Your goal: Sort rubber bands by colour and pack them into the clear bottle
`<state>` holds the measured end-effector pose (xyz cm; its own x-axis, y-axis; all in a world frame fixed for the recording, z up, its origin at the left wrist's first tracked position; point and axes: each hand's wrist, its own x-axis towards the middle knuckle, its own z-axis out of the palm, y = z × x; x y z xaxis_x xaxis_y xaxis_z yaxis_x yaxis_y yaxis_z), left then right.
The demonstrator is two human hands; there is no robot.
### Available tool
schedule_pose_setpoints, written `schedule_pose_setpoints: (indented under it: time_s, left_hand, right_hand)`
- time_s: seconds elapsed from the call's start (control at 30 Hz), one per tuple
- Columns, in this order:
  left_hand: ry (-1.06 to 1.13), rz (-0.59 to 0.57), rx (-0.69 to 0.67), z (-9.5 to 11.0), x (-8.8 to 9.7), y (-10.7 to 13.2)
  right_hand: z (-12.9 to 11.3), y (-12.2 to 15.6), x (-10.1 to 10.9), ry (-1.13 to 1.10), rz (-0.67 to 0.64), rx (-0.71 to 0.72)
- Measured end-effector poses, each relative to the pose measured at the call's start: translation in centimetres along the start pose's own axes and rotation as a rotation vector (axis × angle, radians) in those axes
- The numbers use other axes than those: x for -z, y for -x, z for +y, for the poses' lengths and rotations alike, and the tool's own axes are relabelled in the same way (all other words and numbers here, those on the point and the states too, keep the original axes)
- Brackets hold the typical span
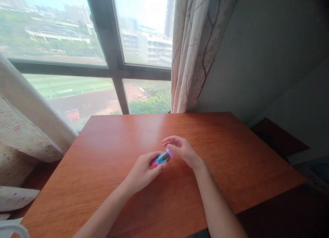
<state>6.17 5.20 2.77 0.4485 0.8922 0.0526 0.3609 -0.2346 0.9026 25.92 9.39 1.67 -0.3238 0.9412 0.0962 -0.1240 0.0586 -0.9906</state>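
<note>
My left hand (144,169) is wrapped round a small bottle (161,158) with a pink and blue label, tilted with its top toward the upper right. On that end sits a pinkish-purple cap (170,152). My right hand (181,149) is beside the cap, fingers curved over it and thumb apart from the fingers. Its thumb tip lies very close to the cap; whether it touches, I cannot tell. Both hands are above the middle of the brown wooden table (123,142). The palm of my left hand hides part of the bottle.
Past the table's far edge stands a window with a dark frame (115,71). Curtains hang at the right (189,52) and the left (33,118). A white curved object (15,227) shows at the lower left, and a dark surface (288,210) at the lower right.
</note>
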Motion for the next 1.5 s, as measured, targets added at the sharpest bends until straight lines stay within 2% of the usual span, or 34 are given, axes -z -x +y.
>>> schedule_pose_setpoints:
  time_s: [0.13,0.3,0.47,0.57,0.73,0.83,1.0,1.13,1.2,1.37,1.5]
  left_hand:
    - [-0.004,-0.015,-0.023,0.0,-0.2,0.0]
    - [0.091,0.035,0.092,-0.1,0.4,-0.2]
    - [0.145,0.068,0.146,-0.4,1.0,-0.4]
    - [0.143,0.046,0.137,-0.3,0.9,-0.3]
    - [0.077,-0.052,0.037,0.2,0.1,0.0]
    - [0.090,-0.038,0.056,0.3,0.1,0.0]
    - [0.388,-0.035,0.210,0.4,0.6,-0.2]
    - [0.592,-0.074,0.274,0.2,0.7,-0.3]
    - [0.535,-0.046,0.272,-0.1,0.6,-0.4]
    - [0.142,0.086,0.134,-0.5,0.5,-0.5]
    - [0.027,0.139,0.034,-0.1,0.3,-0.3]
  right_hand:
    - [-0.2,0.1,-0.3,-0.013,0.013,0.027]
    - [-0.3,0.3,0.2,-0.009,-0.034,0.041]
    - [0.0,0.3,0.5,0.017,-0.047,-0.037]
    - [0.0,0.2,0.3,0.033,-0.021,-0.028]
    - [-0.3,0.1,-0.2,0.037,-0.031,-0.002]
    - [-0.4,0.2,-0.4,0.033,0.000,0.008]
    - [-0.6,0.6,-0.3,-0.121,-0.081,0.104]
    - [-0.5,0.5,-0.3,-0.123,-0.102,0.082]
    - [-0.1,0.2,-0.4,-0.104,-0.046,0.060]
    - [0.5,-0.3,-0.8,-0.050,0.057,0.011]
    - [0.7,-0.2,-0.9,-0.047,0.085,0.005]
